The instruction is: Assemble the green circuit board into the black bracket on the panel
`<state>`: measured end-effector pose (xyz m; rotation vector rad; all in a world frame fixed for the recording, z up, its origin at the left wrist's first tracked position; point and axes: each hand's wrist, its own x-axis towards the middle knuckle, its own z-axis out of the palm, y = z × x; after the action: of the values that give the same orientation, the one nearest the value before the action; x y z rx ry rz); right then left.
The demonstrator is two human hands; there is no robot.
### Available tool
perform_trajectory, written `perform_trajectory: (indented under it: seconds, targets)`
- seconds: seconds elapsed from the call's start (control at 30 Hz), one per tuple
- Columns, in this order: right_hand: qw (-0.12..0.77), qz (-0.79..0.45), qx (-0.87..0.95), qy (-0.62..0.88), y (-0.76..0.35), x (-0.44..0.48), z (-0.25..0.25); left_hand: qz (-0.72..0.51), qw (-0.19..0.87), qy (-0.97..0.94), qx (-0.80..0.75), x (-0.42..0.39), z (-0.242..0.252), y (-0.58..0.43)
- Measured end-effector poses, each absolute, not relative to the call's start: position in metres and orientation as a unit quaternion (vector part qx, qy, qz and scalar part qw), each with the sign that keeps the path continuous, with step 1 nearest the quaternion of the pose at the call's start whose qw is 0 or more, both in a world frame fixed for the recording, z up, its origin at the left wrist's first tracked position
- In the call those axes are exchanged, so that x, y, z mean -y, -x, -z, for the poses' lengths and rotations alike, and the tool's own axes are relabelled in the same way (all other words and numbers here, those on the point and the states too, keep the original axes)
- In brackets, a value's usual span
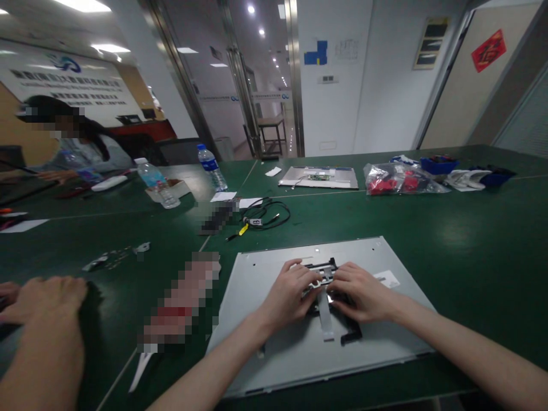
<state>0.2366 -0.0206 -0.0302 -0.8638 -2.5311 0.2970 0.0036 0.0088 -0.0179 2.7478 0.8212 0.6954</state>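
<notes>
A large flat silver panel (278, 365) lies on the table before me, like the back of a display screen. Over its middle, my left hand (291, 288) curls its fingers on the left side of a black-and-metal assembly (327, 273). From the right, my right hand (362, 291) grips the same assembly, thumb below and fingers above. A grey flat ribbon cable (326, 319) runs down from between the hands onto the panel. A black bracket arm (351, 337) sticks out under my right hand. My fingers cover much of the assembly. A white label (387, 279) is on the panel.
Another person's arm (47, 337) reaches in at lower left; a second person sits at far left. Beyond the panel lie a coiled black cable (268, 216), a second panel (319, 177), plastic bags (402, 180) and water bottles (212, 167). A blurred-out item (184, 297) is left.
</notes>
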Motion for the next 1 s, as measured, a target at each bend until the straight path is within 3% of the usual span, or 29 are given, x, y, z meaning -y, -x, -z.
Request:
perform_trajectory:
  seconds: [0.53,1.0]
  targets:
    - [0.231,-0.098,0.918,0.307,-0.236,0.020,0.031,-0.208,0.085,-0.937,-0.266,-0.010,0.018,-0.005]
    - [0.295,-0.084,0.889,0.341,-0.218,0.036,0.040,-0.222,0.105,-0.932,-0.267,-0.008,0.021,-0.004]
